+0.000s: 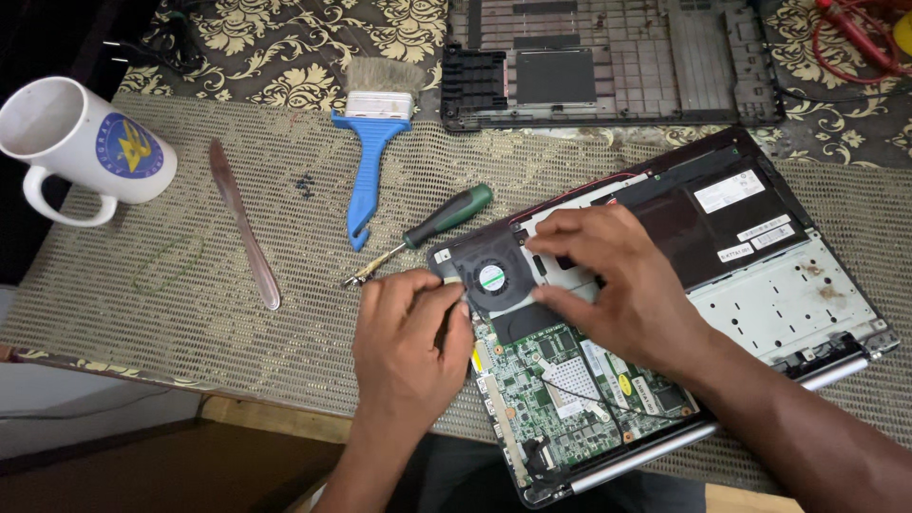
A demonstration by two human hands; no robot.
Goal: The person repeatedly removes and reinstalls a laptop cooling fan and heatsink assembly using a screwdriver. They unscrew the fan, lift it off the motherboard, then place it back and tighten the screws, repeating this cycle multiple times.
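Observation:
An opened laptop (788, 304) lies on the table with its green circuit board (560, 380) and black round cooling fan (491, 277) exposed. My left hand (410, 337) pinches a small part or tool at the fan's left edge; what it grips is hidden by the fingers. My right hand (617, 280) rests spread on the laptop just right of the fan, its fingertips on the grey plate beside it, holding nothing.
A green-handled screwdriver (432, 228), a blue-handled brush (372, 142), a metal knife (244, 223) and a few tiny black screws (305, 185) lie on the mesh mat. A white mug (81, 142) stands at left. The laptop's removed bottom cover (608, 62) lies behind; red cables (855, 33) at far right.

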